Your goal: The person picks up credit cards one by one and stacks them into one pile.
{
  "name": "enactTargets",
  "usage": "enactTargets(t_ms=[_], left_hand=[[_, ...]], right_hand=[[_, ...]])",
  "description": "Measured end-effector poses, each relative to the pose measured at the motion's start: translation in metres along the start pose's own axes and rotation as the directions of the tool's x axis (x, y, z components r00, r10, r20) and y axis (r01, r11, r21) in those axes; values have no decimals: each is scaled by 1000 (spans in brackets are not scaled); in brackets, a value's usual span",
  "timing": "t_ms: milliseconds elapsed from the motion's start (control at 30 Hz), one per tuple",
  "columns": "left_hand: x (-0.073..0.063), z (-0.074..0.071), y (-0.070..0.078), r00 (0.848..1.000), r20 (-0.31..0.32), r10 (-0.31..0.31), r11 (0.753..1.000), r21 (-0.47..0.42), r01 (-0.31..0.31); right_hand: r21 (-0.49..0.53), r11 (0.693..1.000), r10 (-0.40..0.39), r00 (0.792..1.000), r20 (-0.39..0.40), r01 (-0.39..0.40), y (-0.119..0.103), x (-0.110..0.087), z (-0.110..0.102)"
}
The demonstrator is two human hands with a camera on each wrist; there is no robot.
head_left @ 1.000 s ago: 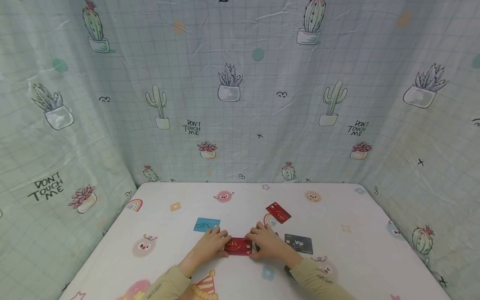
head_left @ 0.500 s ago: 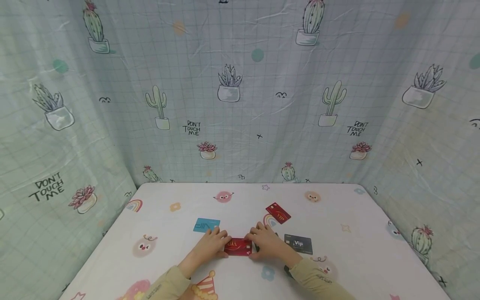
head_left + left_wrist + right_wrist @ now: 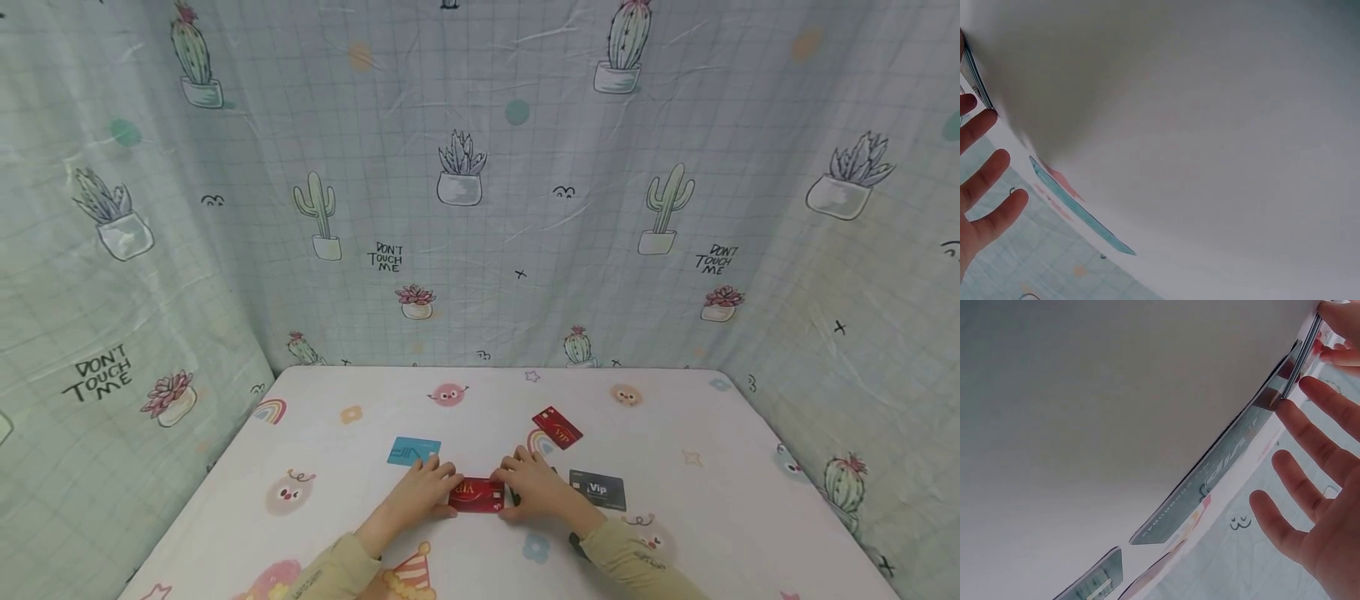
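At lower centre of the head view, holds a red VIP card (image 3: 478, 497) pinched at both ends by thumb and index finger of left hand (image 3: 422, 492) and right hand (image 3: 531, 490), remaining fingers spread. May splay the stacked layers (image 3: 1302, 357) if squeezed unevenly; may also nudge the dark VIP card (image 3: 1222, 459) lying close by. Leaves those layers too fine to count; shows only a sliver of another dark card (image 3: 576, 546) behind the right sleeve (image 3: 633, 557).

Smooth plastic on the held card (image 3: 477, 497), a light sheen! Blue card (image 3: 409, 451), smooth plastic too; the bench (image 3: 337, 458), smooth and matt; curtain (image 3: 480, 83), creased cloth; sleeves (image 3: 637, 560), matt cloth.
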State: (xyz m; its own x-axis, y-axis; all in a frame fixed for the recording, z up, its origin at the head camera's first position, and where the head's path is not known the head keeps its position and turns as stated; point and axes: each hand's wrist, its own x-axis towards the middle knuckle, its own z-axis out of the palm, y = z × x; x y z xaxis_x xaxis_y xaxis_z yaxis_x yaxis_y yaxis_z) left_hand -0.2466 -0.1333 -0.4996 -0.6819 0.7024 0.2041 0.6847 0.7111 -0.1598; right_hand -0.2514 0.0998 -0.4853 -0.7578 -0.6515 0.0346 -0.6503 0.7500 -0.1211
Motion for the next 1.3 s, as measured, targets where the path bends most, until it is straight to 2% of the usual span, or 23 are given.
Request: enactTargets(t_ms=[200, 433, 633, 967, 1300], left_hand=[[-1, -3, 2, 1000, -14, 6, 1000, 0, -6], [-1, -3, 5, 1000, 22, -9, 1000, 19, 9], [-2, -5, 7, 1000, -22, 10, 999, 38, -9], [0, -13, 10, 1000, 22, -14, 1000, 15, 14], [2, -21, 19, 998, -53, 39, 999, 25, -38]], right_hand=[[14, 1000, 6, 1000, 0, -6, 2, -2, 1], [50, 999, 20, 1000, -19, -19, 7, -5, 3], [57, 998, 41, 999, -32, -39, 8, -7, 4], [66, 998, 15, 998, -58, -12, 10, -13, -3], [86, 996, -3, 994, -113, 13, 16, -20, -5]])
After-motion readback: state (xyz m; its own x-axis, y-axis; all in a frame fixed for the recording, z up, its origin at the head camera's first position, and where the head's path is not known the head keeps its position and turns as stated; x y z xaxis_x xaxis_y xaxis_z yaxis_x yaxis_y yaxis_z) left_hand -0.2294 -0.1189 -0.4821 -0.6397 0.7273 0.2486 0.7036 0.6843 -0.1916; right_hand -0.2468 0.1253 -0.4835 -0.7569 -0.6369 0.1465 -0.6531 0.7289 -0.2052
